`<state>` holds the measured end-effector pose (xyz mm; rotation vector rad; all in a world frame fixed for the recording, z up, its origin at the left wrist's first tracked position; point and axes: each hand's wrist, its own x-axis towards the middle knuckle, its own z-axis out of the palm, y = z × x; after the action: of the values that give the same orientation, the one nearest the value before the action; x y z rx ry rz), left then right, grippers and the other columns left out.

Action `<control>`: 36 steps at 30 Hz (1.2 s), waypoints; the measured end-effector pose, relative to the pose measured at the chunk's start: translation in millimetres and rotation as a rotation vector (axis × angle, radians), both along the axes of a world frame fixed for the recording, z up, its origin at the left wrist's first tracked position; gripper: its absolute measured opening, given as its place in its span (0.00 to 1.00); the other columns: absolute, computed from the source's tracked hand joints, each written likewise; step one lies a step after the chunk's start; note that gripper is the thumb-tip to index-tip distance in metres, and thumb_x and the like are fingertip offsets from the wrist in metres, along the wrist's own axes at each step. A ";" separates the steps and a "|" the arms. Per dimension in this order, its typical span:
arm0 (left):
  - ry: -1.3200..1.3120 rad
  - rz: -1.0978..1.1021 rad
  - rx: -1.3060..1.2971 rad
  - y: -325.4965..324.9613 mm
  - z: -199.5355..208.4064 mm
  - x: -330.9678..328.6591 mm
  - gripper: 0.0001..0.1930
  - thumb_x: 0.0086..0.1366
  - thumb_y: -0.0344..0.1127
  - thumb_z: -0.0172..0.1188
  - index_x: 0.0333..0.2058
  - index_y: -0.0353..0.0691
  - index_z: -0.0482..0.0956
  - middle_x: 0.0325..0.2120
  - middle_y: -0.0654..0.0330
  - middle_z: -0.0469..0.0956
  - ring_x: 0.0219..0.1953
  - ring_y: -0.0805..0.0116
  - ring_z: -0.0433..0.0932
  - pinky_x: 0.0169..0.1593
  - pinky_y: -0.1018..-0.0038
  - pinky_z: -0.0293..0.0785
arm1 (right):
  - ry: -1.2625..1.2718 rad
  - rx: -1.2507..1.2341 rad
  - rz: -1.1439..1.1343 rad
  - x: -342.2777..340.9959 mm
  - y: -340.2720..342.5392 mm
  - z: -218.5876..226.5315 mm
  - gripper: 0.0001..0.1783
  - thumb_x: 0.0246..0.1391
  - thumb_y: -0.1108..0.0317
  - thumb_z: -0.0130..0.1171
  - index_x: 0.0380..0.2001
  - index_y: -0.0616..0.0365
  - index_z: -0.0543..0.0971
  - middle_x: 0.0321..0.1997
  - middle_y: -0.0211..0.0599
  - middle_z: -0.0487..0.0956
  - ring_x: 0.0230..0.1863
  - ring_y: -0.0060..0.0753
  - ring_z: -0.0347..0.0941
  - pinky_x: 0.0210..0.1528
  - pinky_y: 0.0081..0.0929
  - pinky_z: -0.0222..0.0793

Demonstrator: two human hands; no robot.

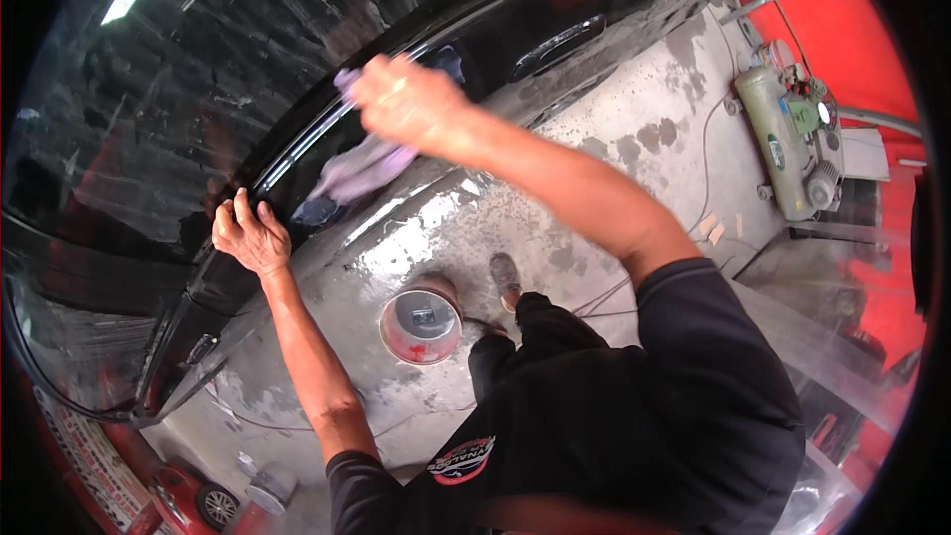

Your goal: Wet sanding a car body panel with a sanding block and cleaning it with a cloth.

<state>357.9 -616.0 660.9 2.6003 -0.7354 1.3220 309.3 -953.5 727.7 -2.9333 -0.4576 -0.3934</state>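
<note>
My right hand (411, 104), slightly smeared by motion, is closed on a lavender cloth (365, 170) beside a black car. One end pokes out past the fingers near the car's window trim, and the rest dangles below the hand along the car's side. My left hand (250, 230) rests on the edge of the car (327, 144), fingers bent and a little apart, with nothing visible in it. The car's dark glass above both hands carries whitish streaks and reflections.
A bucket (422, 322) with water stands on the wet concrete floor (594, 109) by my feet. A green air compressor (778, 144) is at the right, near a red wall (832, 10). Cables cross the floor. A red car (188, 500) shows at lower left.
</note>
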 end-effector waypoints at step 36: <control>0.051 0.023 -0.010 1.0 0.7 -6.3 0.20 0.72 0.50 0.55 0.57 0.51 0.76 0.53 0.56 0.69 0.56 0.53 0.68 0.60 0.55 0.62 | -0.492 0.166 -0.349 -21.7 -145.4 -4.3 0.08 0.60 0.66 0.62 0.41 0.53 0.83 0.48 0.39 0.79 0.46 0.48 0.76 0.49 0.42 0.76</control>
<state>351.7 -615.0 661.6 2.6319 -0.6914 1.2563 287.6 -1098.9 723.4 -2.7294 0.0468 -1.1477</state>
